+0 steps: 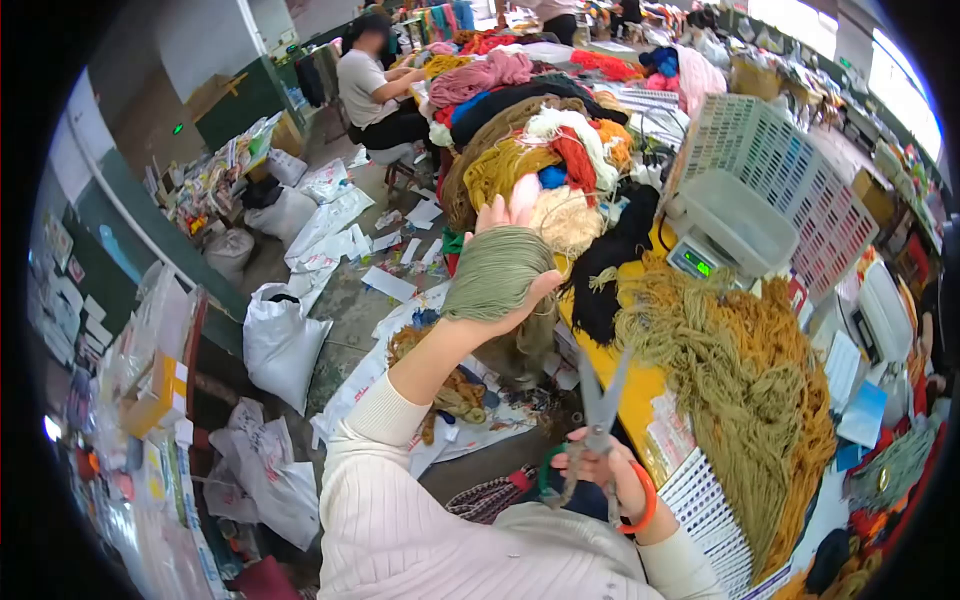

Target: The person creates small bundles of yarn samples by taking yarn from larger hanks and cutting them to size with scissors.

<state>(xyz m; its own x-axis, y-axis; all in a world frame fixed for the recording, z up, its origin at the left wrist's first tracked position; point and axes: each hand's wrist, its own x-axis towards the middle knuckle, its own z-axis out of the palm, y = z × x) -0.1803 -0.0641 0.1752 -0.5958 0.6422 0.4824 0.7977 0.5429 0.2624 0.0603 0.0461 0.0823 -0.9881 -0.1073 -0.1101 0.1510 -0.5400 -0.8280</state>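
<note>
A thick bundle of grey-green yarn [498, 272] is wound around my left hand [548, 285], its strands lying across the palm. Fingertips and thumb stick out past the yarn. Lower down, close to my body, my right hand [622, 478] is closed on a pair of scissors [603, 405]. The blades point up and stand slightly apart. One scissor handle is green, and an orange ring shows by my wrist. Beside my right hand is the yellow table edge [640, 400], with olive yarn [715, 390] heaped on it.
Behind the olive yarn a clear tub [735, 220] sits on a digital scale [692, 258], near a white plastic crate [790, 180]. Coloured skeins [575, 150] pile up along the table. A seated person [375, 85] works at its far left. White sacks [285, 340] and paper scraps cover the floor.
</note>
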